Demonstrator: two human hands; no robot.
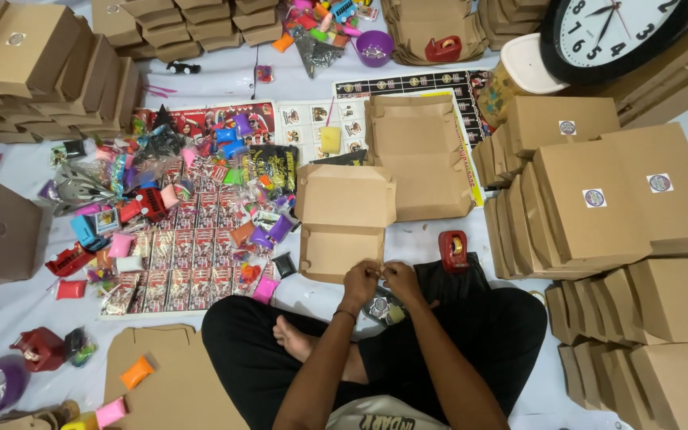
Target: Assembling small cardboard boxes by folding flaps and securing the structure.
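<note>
Head view: left hand (360,280) and right hand (400,279) meet at the near edge of the open box (342,224), fingertips pinched together on something too small to tell. Red tape dispenser (453,251) just right of box. Toy pile (177,215) left of box; closed boxes (599,199) stacked right.

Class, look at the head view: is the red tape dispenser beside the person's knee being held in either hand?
No. The red tape dispenser sits alone on the floor, while the left hand and right hand meet at the open cardboard box.
</note>
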